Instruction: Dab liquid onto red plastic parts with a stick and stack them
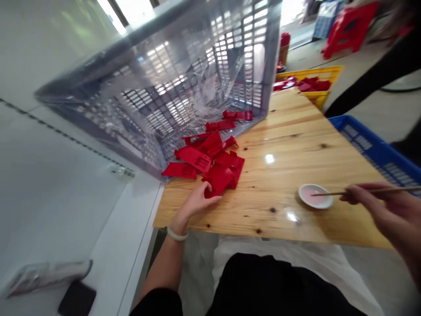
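My left hand [196, 201] is closed on the near edge of a red plastic part [219, 180], thumb and fingers pinching it at the front of a loose pile. Other flat red parts [194, 158], some with slots, spill from the tipped crate onto the wooden table. At the right, my right hand [388, 208] grips a thin wooden stick [335, 193] between thumb and fingers. The stick's tip reaches into a small white dish [304, 198] of pale pink liquid; whether it touches the bottom cannot be seen.
A grey plastic crate [138, 48] with a clear plastic liner lies tilted on the wooden table [289, 149]. Beyond the table's right side are a yellow crate [325, 72] with red parts and a blue crate [362, 140]. A person's dark-clothed leg [365, 81] is nearby.
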Tool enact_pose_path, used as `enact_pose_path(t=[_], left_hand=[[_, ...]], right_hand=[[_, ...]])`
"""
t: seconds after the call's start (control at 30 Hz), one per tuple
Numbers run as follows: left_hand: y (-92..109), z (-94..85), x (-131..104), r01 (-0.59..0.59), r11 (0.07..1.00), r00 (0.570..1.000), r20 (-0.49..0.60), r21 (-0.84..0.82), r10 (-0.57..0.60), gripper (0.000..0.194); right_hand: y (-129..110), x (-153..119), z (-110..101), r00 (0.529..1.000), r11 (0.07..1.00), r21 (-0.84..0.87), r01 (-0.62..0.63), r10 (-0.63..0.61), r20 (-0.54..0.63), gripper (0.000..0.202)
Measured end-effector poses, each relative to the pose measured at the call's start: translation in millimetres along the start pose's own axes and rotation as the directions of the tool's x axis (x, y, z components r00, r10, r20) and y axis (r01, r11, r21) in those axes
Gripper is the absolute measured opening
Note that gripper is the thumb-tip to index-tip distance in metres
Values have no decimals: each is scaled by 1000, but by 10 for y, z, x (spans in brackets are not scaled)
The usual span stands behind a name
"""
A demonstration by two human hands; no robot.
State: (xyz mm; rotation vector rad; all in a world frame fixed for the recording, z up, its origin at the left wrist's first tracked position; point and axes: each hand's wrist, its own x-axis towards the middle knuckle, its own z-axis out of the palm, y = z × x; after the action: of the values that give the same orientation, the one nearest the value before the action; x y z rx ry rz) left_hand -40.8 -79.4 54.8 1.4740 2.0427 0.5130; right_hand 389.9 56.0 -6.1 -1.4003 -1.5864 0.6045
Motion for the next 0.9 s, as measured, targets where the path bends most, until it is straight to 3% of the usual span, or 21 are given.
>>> enact_pose_path(t=[0.13,0.27,0.37,0.53,0.67,0.77,0.83,0.9], left_hand=[[74,-37,-64,-3,928,999,-50,-373,-17,43],[264,18,-99,87,595,996,71,-799,-51,80],[490,241,-54,120,356,992,123,-927,-13,76],[859,655,103,297,73,943,304,-952,137,58],[1044,843,171,410,-14,880,391,-912,270,64],[1127,919,163,436,-27,854,404,-899,329,67],[1166,946,136,431,-13,846,399,-902,354,67],[1200,955,98,414,20,842,392,-910,370,68]], right_hand=[[-162,-45,21,992,991,48,121,-123,32,37],[-121,-25,82,982,988,5,152,-152,109,41],[-106,-26,83,980,988,3,152,-152,132,41],[-88,-46,25,986,990,36,136,-139,90,43],[-73,-60,-37,996,992,85,91,-93,14,49],[-201,-94,-99,997,987,161,12,0,-74,40],[-388,-127,-141,987,952,304,-39,84,-139,29],[-626,-158,-173,977,849,525,-60,159,-144,22]])
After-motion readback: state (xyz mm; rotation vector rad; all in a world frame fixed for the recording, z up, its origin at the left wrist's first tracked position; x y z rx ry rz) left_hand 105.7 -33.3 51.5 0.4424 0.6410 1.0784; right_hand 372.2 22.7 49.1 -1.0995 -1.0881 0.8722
